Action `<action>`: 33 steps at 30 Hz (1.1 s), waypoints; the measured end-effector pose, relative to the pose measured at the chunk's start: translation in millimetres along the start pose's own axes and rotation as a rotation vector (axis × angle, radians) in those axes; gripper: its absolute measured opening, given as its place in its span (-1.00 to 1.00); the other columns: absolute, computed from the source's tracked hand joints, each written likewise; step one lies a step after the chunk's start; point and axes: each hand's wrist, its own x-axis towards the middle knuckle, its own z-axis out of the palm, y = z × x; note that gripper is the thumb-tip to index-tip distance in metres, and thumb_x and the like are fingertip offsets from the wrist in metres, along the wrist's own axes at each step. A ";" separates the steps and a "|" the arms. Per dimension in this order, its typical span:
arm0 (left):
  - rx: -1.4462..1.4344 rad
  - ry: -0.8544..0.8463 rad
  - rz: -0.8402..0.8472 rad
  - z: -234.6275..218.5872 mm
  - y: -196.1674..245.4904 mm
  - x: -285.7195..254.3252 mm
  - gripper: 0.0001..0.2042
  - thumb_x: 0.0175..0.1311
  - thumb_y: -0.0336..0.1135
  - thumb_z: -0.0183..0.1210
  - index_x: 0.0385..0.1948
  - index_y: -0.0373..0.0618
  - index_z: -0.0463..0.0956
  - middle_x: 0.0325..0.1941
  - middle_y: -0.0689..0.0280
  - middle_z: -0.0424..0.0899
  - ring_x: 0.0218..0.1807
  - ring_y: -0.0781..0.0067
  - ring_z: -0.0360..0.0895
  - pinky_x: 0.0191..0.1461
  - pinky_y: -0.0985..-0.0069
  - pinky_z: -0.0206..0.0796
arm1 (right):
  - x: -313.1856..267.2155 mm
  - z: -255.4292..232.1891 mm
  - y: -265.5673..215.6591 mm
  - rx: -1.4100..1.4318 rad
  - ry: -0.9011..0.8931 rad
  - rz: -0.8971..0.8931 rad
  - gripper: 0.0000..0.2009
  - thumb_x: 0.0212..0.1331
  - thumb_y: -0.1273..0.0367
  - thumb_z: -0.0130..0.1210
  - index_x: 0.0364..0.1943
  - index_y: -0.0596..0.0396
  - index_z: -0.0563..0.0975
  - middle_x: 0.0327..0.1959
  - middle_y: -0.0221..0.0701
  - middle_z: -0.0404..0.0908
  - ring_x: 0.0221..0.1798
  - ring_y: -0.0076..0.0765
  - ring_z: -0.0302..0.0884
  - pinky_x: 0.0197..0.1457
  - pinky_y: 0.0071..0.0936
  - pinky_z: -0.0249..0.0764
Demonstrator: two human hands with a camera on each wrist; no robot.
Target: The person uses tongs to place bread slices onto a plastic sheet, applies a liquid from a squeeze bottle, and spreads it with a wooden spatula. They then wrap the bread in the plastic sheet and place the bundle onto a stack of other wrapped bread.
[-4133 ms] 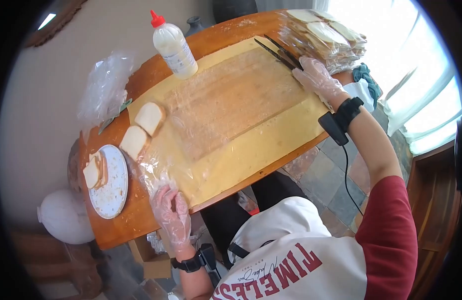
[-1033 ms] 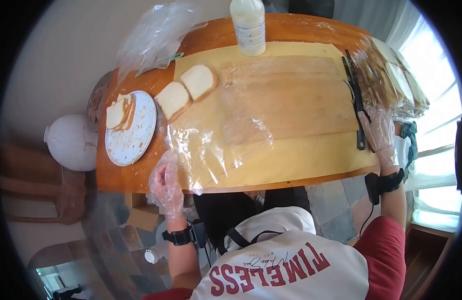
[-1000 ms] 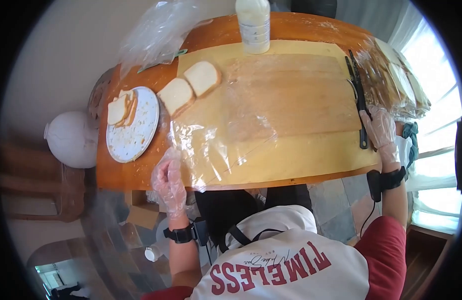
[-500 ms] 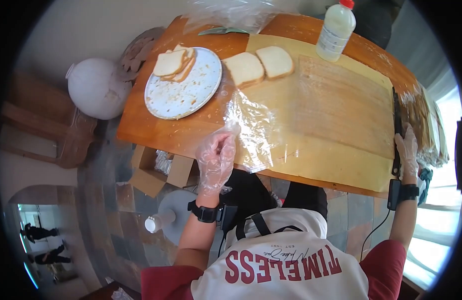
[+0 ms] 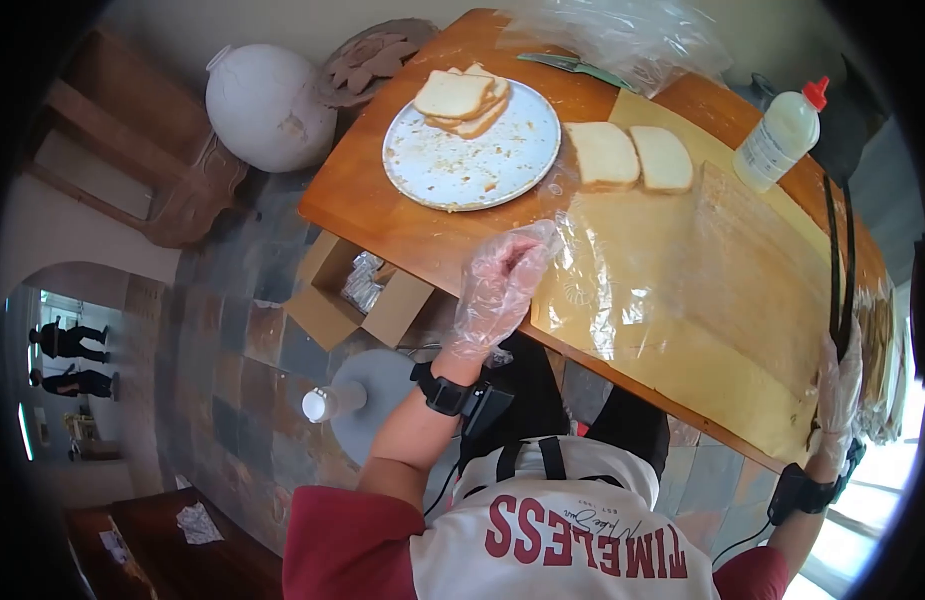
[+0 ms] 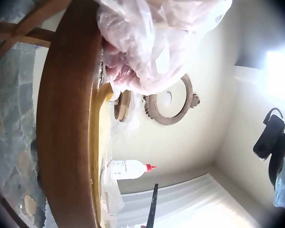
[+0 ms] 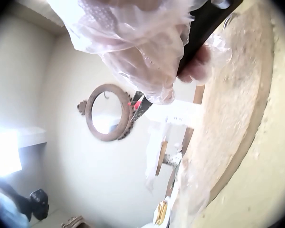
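My left hand [image 5: 502, 285], in a clear plastic glove, pinches the near edge of a clear plastic sheet [image 5: 602, 290] beside the table's front edge. In the left wrist view the gloved fingers [image 6: 147, 52] are curled. My gloved right hand [image 5: 839, 385] grips black tongs [image 5: 839, 260] at the board's right side; their two long arms stand apart. The right wrist view shows fingers wrapped round the black handle [image 7: 206, 33]. Two bread slices [image 5: 607, 155] lie side by side behind the sheet. More slices [image 5: 462, 95] are stacked on a crumb-strewn white plate [image 5: 402, 170].
A wooden board [image 5: 752, 270] rests on yellow paper [image 5: 672, 370]. A red-capped squeeze bottle [image 5: 779, 140] stands behind it. Wrapped sandwiches [image 5: 887, 370] are piled at the right. A green-handled knife [image 5: 572, 68] and plastic bags [image 5: 622, 35] lie at the back. Below is an open carton [image 5: 357, 290].
The head view has swung left, so the table appears further right. My right hand now holds the tongs up with their arms spread. The left hand stays at the sheet's edge.
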 end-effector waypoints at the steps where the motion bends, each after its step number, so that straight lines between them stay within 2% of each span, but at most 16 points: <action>1: 0.033 -0.011 0.020 -0.5 -2.2 0.1 -0.83 0.24 -0.36 0.18 -0.27 -0.30 0.57 -0.23 0.25 0.63 -0.20 0.55 0.51 -0.08 0.55 0.37 | -2.8 3.9 -39.2 0.022 -0.048 0.004 -0.52 0.22 0.38 0.06 0.25 0.15 0.33 -0.03 -0.09 0.56 -0.05 -0.06 0.55 0.05 -0.35 0.41; 3: 0.100 -0.028 0.060 -3.2 -9.1 -2.8 -0.83 0.25 -0.36 0.18 -0.27 -0.30 0.56 -0.26 0.23 0.62 -0.21 0.56 0.51 -0.09 0.56 0.37 | 10.0 25.7 -64.2 -0.151 -0.001 -0.475 -0.54 0.19 0.42 0.08 0.21 0.16 0.37 -0.09 -0.07 0.58 -0.15 -0.04 0.58 -0.04 -0.34 0.46; 5: -0.004 -0.046 -0.020 -3.8 -12.5 -4.0 -0.82 0.23 -0.34 0.19 -0.28 -0.30 0.55 -0.28 0.24 0.62 -0.24 0.56 0.51 -0.13 0.57 0.37 | 25.7 53.6 -108.4 -0.168 -0.020 -0.771 -0.54 0.11 0.45 0.13 0.15 0.16 0.41 -0.12 -0.04 0.57 -0.21 -0.01 0.57 -0.10 -0.32 0.47; 7: 0.000 -0.063 -0.051 -5.7 -6.9 -3.1 -0.81 0.23 -0.33 0.19 -0.28 -0.30 0.55 -0.29 0.26 0.62 -0.27 0.56 0.51 -0.16 0.57 0.37 | 31.2 73.3 -172.3 -0.180 -0.293 -0.702 -0.53 0.10 0.46 0.11 0.16 0.20 0.38 -0.05 0.00 0.54 -0.02 0.08 0.52 0.02 -0.28 0.44; 9: -0.014 -0.042 -0.013 -5.1 -8.1 -3.2 -0.78 0.23 -0.30 0.20 -0.26 -0.29 0.55 -0.30 0.29 0.62 -0.29 0.59 0.49 -0.20 0.59 0.36 | 48.4 109.3 -204.2 -0.168 -0.151 -1.103 -0.57 0.09 0.45 0.14 0.10 0.18 0.42 -0.11 -0.03 0.57 -0.06 0.05 0.54 -0.01 -0.24 0.46; 12: 0.008 -0.040 -0.034 -5.3 -6.4 -3.0 -0.79 0.23 -0.30 0.20 -0.25 -0.28 0.56 -0.31 0.31 0.61 -0.31 0.63 0.47 -0.21 0.61 0.36 | 52.5 142.2 -262.4 -0.328 -0.196 -1.065 -0.62 0.09 0.43 0.15 0.05 0.16 0.46 -0.22 -0.07 0.59 -0.15 0.05 0.55 -0.08 -0.21 0.48; 15: -0.014 -0.024 -0.040 -4.7 -5.6 -3.9 -0.80 0.23 -0.32 0.21 -0.25 -0.28 0.56 -0.32 0.33 0.61 -0.34 0.64 0.46 -0.23 0.64 0.35 | 72.0 175.2 -281.4 -0.404 -0.160 -1.136 -0.59 0.07 0.41 0.17 0.06 0.14 0.45 -0.28 -0.11 0.61 -0.21 0.02 0.56 -0.13 -0.19 0.49; 18: -0.017 -0.010 0.015 -3.4 -10.7 -4.4 -0.82 0.22 -0.36 0.20 -0.23 -0.26 0.57 -0.36 0.37 0.59 -0.39 0.67 0.42 -0.29 0.66 0.33 | 75.1 186.0 -294.9 -0.430 -0.165 -1.171 -0.63 0.08 0.40 0.16 0.01 0.14 0.46 -0.36 -0.12 0.60 -0.27 0.00 0.57 -0.21 -0.18 0.49; 21: -0.007 -0.008 0.045 -2.3 -14.8 -4.3 -0.83 0.21 -0.38 0.20 -0.23 -0.25 0.57 -0.38 0.38 0.58 -0.42 0.68 0.40 -0.32 0.65 0.32 | 67.8 184.9 -302.1 -0.458 -0.158 -1.195 -0.71 0.11 0.37 0.13 -0.07 0.13 0.48 -0.43 -0.14 0.58 -0.34 -0.01 0.57 -0.27 -0.19 0.49; 24: 0.026 -0.012 0.085 -3.5 -14.6 -3.0 -0.85 0.19 -0.42 0.20 -0.23 -0.24 0.57 -0.39 0.37 0.57 -0.43 0.67 0.41 -0.33 0.65 0.32 | 67.3 190.5 -300.6 -0.406 -0.043 -1.250 -0.88 0.09 0.42 0.03 -0.29 0.11 0.46 -0.50 -0.15 0.58 -0.41 0.00 0.59 -0.39 -0.16 0.48; 30: -0.002 0.012 0.138 -2.1 -17.8 -3.1 -0.86 0.17 -0.46 0.20 -0.24 -0.23 0.58 -0.42 0.37 0.55 -0.44 0.66 0.41 -0.34 0.65 0.32 | 57.5 181.6 -300.3 -0.447 -0.072 -1.206 -0.87 0.18 0.38 -0.07 -0.28 0.13 0.46 -0.50 -0.11 0.57 -0.43 0.03 0.56 -0.39 -0.14 0.44; 33: 0.008 0.011 0.166 -1.5 -19.1 -2.4 -0.85 0.17 -0.47 0.19 -0.24 -0.22 0.57 -0.44 0.39 0.54 -0.45 0.66 0.41 -0.35 0.65 0.31 | 56.1 176.8 -294.1 -0.372 -0.033 -1.283 -0.86 0.21 0.39 -0.09 -0.27 0.13 0.47 -0.49 -0.13 0.57 -0.42 0.00 0.56 -0.39 -0.15 0.44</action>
